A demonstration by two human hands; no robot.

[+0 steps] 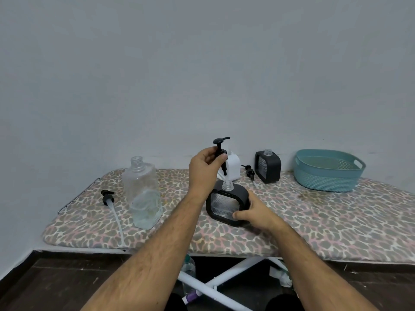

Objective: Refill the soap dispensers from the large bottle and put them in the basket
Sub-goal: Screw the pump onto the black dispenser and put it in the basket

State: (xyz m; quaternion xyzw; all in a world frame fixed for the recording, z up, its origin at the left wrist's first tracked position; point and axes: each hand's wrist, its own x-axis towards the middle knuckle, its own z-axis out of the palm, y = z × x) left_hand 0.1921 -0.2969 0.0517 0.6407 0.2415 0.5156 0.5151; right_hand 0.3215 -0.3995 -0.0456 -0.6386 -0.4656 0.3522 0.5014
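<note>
A black-framed soap dispenser [226,204] stands at the middle of the ironing board [314,225], and my right hand [253,213] grips its lower right side. My left hand [205,169] pinches a black pump head [219,149] above the dispenser's clear open neck, its tube pointing down into the neck. The large clear bottle [143,194] stands uncapped at the left, liquid low in it. Its long-tubed pump [111,205] lies beside it. Behind are a white dispenser [233,166] and a second black dispenser [268,166] with an open neck, a loose pump [249,171] between them.
A teal basket [327,170] sits at the board's far right against the grey wall. The board has a leopard-print cover and white crossed legs below. A bottle [188,272] stands on the dark floor under the board.
</note>
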